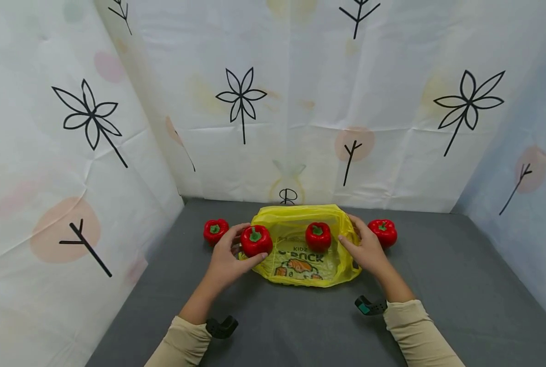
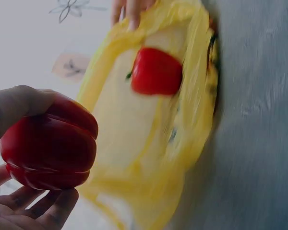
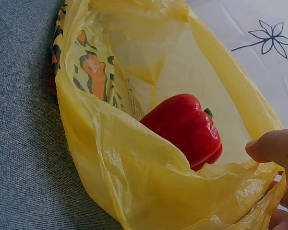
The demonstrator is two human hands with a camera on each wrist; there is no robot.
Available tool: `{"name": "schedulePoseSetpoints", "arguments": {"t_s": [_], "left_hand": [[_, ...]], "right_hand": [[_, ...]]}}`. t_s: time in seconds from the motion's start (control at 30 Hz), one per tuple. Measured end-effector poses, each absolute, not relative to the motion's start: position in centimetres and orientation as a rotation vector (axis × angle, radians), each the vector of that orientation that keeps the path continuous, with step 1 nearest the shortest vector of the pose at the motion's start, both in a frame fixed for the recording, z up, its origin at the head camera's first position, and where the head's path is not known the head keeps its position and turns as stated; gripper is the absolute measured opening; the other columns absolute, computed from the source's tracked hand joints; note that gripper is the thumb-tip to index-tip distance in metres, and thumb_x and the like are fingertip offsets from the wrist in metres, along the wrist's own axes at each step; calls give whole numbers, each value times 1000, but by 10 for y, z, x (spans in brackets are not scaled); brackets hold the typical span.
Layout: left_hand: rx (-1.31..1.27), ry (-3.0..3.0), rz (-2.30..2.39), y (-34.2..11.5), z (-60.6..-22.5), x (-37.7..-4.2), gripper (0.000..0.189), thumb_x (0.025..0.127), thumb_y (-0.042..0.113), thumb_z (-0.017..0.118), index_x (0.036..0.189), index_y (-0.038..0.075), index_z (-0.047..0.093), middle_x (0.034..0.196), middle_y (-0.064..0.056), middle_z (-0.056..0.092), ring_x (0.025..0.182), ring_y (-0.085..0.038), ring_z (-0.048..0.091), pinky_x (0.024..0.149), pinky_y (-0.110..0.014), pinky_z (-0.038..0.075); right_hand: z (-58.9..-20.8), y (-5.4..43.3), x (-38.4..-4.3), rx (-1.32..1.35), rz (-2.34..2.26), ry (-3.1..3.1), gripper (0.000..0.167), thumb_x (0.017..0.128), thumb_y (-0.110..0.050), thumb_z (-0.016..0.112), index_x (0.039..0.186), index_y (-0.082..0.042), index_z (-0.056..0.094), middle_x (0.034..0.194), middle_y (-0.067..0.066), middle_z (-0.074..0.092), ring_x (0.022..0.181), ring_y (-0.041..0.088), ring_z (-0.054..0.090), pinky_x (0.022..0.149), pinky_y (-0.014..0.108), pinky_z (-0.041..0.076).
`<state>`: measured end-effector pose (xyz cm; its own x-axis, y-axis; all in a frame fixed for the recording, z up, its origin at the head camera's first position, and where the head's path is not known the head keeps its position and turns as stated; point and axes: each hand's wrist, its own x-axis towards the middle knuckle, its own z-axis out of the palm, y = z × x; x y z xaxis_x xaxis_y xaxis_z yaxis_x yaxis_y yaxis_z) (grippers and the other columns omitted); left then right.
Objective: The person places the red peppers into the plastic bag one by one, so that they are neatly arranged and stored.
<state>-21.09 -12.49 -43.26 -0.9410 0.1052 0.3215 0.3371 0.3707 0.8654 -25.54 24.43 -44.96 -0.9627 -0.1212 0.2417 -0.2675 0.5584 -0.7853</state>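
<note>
A yellow plastic bag (image 1: 295,278) lies with its wide mouth facing me, printed lettering and orange pictures showing inside. My left hand (image 1: 229,257) grips a red bell pepper (image 1: 256,241) with a green stem, thumb on one side and fingers on the other, in front of the bag's left rim. Inside the bag rests another bell pepper (image 3: 185,129), which the left wrist view also shows beyond the held one. At the right rim, my right hand (image 1: 366,247) holds the plastic, thumb on the inner side and fingers outside.
One more bell pepper (image 1: 215,231) sits left of the bag, behind my left hand. Another bell pepper (image 1: 383,233) stands to the right, just behind my right hand. Grey cloth (image 1: 295,331) covers the table, with patterned white sheets (image 1: 295,102) hanging behind and at the sides.
</note>
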Motion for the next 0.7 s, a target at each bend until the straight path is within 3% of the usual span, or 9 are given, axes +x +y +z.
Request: {"name": "schedulePoseSetpoints", "arguments": {"t_s": [0.23, 0.47, 0.7], "left_hand": [[-502, -2485, -1730, -83, -449, -226, 76, 86, 26, 91, 151, 18, 53, 141, -5, 61, 126, -26, 64, 100, -45, 61], [-582, -2537, -1757, -58, -460, -243, 79, 89, 24, 88, 155, 7, 47, 146, -10, 58, 130, -29, 63, 105, -52, 58], [-527, -2595, -1678, -48, -465, -256, 76, 90, 23, 86, 153, 6, 48, 147, -14, 59, 130, -31, 63, 101, -48, 60]], "right_hand": [[-451, 244, -256, 343, 1366, -2619, 65, 104, -14, 69, 161, -2, 39, 159, 27, 49, 143, 49, 51, 109, 64, 52], [-450, 243, -256, 345, 1374, -2606, 66, 103, -11, 70, 160, -2, 39, 158, 27, 50, 142, 49, 52, 107, 64, 53], [-449, 244, -256, 347, 1379, -2605, 65, 104, -15, 70, 161, -4, 40, 158, 26, 50, 143, 48, 51, 108, 64, 53]]}}
